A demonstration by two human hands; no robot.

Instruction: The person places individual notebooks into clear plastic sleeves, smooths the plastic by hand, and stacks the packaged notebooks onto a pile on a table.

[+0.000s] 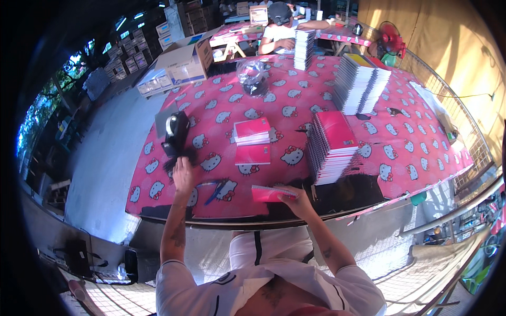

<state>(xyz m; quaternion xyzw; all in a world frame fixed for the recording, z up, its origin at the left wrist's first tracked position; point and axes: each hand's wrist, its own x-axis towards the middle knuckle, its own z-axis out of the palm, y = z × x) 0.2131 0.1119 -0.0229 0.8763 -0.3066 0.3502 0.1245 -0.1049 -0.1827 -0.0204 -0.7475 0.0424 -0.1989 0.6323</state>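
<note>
My left hand (183, 175) reaches to a small dark tangle of thin black strands (171, 165) near the table's left side. Its fingers are drawn together there; what they pinch, if anything, is too small to make out. Just beyond stands a black device with a shiny metal handle (176, 131). Close to the front edge, my right hand (298, 202) grips a pink spiral notebook (268, 194), tilted so its edge shows. A blue-handled tool, perhaps pliers (215, 191), lies between my hands. Farther in, a small overlapping pile of pink notebooks (252, 155) rests on the pink patterned cover.
A tall stack of pink spiral notebooks (334, 131) rises right of my right hand. Behind it are more notebook stacks (354, 84) and another (303, 50). A clear bag (253, 79) holds dark items. Cardboard boxes (184, 66) stand far left; a person in a cap (280, 31) sits opposite.
</note>
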